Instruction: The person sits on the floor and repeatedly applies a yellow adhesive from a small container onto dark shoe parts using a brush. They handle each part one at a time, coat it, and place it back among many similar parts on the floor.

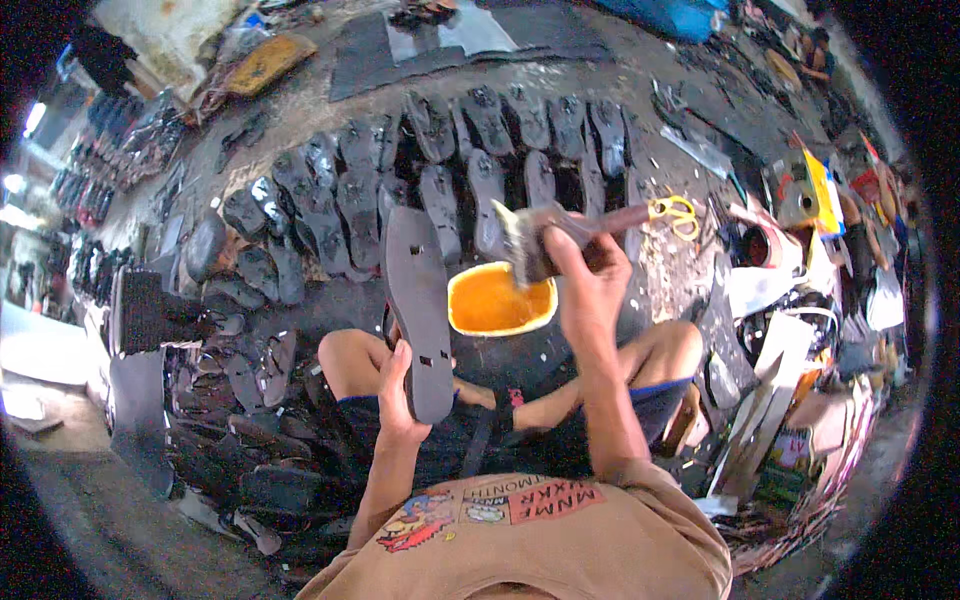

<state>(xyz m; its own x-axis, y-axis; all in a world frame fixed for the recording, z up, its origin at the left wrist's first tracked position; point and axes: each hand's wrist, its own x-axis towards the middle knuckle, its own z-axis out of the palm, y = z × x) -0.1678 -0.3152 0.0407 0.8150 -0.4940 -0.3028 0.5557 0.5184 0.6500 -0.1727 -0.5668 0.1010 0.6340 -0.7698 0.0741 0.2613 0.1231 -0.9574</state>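
My left hand (402, 395) is closed around the heel end of a long dark grey sandal sole (410, 285), with the thumb along its side. Several small slots are cut through the sole, which is held up with its flat face toward me. In my right hand (590, 280) is a wide brush (538, 240), gripped near its base, with its dark handle pointing right. The brush's bristles face left, just above a pale-rimmed bowl (455, 322) of orange-yellow liquid. Whether the bristles touch the liquid I cannot tell. Sole and brush are apart.
Rows of dark soles (485, 195) stand on the floor ahead and to the left. Yellow-handled scissors (678, 217) lie beyond my right hand. A heap of sandals (260, 375) sits at my left. Boxes and a yellow-and-white carton (820, 190) crowd the right side.
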